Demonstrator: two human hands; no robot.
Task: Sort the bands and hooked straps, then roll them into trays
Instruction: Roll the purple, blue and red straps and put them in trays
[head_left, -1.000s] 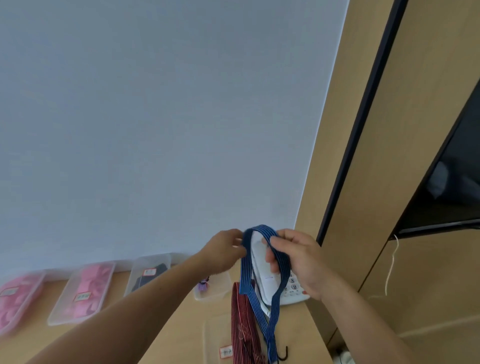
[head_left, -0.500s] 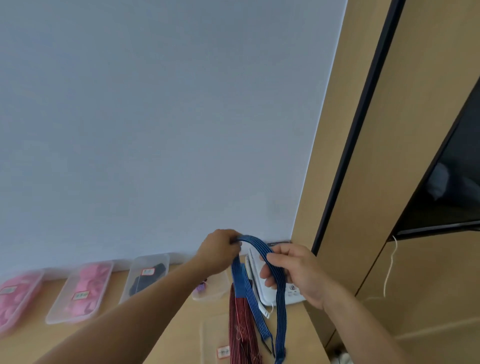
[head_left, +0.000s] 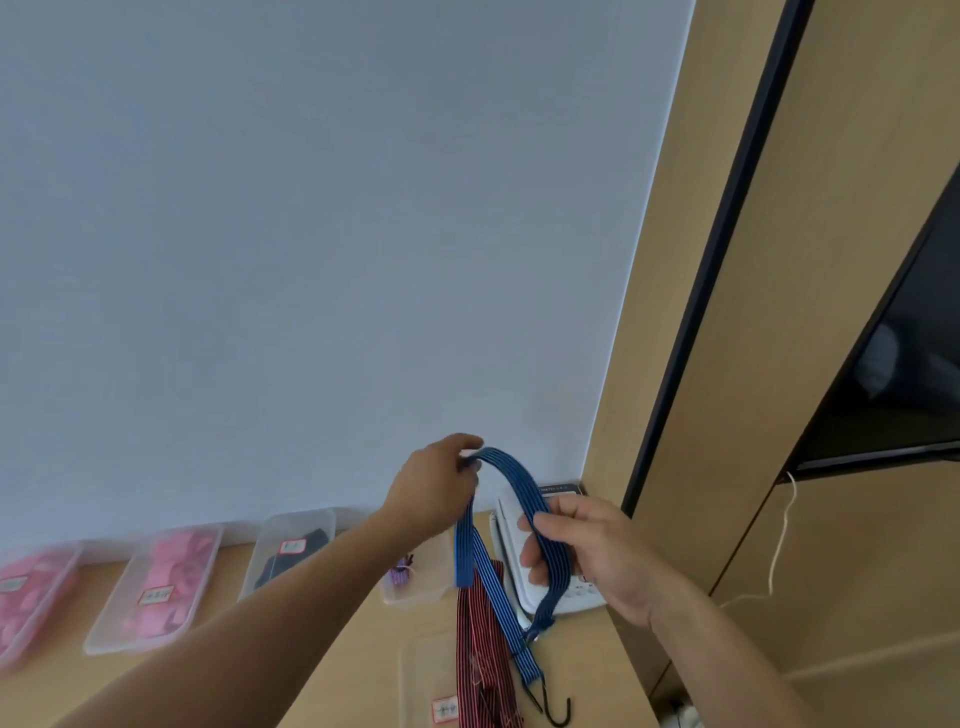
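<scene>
- Since half a second ago the strap's (head_left: 511, 474) arch has widened and its right end has risen.
- Pink tray (head_left: 207, 569) and dark tray (head_left: 311, 515) stand far left.
- Left hand (head_left: 434, 491) pinches the strap's crest.
- Red straps (head_left: 478, 639) lie in the near tray (head_left: 415, 670).
- Right hand's (head_left: 592, 551) curled fingers clasp the strap's right limb, and the hook (head_left: 558, 714) dangles below.

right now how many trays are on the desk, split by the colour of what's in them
trays of pink things: 2
tray of black things: 1
tray with a purple thing: 1
tray of red straps: 1
total: 5 trays
The blue strap is in no tray; the left hand and right hand hold it.
</scene>
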